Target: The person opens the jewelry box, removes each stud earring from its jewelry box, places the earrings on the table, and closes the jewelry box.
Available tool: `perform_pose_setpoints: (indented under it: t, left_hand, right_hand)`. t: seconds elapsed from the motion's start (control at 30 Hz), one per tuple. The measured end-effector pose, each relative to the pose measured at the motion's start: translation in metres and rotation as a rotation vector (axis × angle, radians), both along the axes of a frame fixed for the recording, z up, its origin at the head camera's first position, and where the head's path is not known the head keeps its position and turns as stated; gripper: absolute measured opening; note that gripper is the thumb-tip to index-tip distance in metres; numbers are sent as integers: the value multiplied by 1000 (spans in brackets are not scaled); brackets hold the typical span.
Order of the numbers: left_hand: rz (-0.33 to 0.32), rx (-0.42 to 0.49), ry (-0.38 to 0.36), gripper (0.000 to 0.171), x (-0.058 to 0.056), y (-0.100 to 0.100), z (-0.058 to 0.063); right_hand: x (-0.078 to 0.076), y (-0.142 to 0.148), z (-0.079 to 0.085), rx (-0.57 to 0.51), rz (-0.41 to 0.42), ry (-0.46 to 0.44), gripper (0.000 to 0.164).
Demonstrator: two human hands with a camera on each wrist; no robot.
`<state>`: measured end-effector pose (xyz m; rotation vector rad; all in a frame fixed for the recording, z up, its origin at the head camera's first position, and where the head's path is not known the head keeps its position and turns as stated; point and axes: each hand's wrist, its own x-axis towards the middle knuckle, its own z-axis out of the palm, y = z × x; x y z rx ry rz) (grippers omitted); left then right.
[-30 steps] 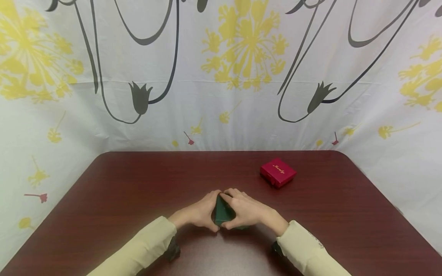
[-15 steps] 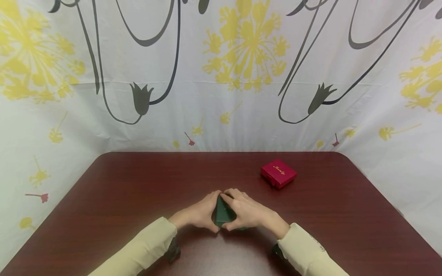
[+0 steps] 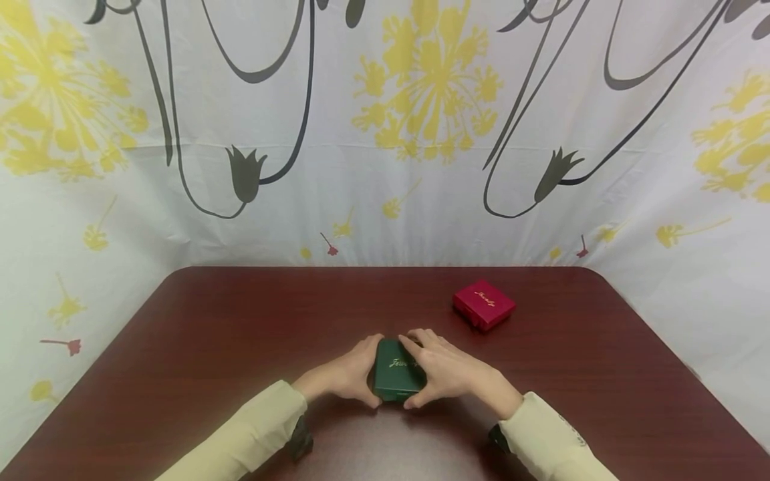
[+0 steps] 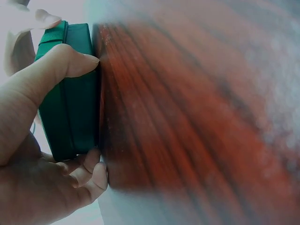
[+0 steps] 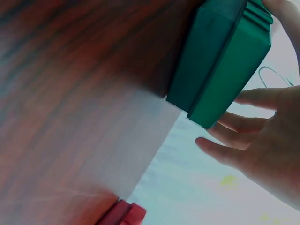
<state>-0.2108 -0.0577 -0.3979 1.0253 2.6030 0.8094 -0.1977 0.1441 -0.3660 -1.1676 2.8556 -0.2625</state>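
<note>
A green jewelry box [image 3: 397, 382] with gold lettering on its lid lies on the table between the two hands. My left hand [image 3: 347, 372] holds its left side, the thumb at the near side and the fingers round the far side, as the left wrist view also shows. My right hand [image 3: 448, 371] is at the box's right side, its fingers spread and covering part of the lettering. In the right wrist view those fingers [image 5: 255, 124] are extended beside the green box [image 5: 225, 61]; whether they touch it is hard to tell.
A red jewelry box [image 3: 484, 304] lies farther back on the right of the dark wooden table [image 3: 271, 307]. A white curtain [image 3: 337, 167] with flower prints hangs behind the table and along both sides. Dark devices [image 3: 301, 437] sit under the wrists.
My right hand has moved to the right, away from the left one, uncovering more of the green box's lid and its lettering. The left hand stays almost in place.
</note>
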Motion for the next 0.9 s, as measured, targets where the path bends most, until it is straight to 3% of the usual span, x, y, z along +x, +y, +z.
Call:
perform_pose_setpoints:
  t: [0.67,0.9]
  left_hand:
    - [32,-35,-23,100,1,0,1]
    - [26,-24,-32,101,1,0,1]
  right_hand:
    - [2,10,-6,-60,28,73,83]
    - [1,11,-5,-70,19,36,82]
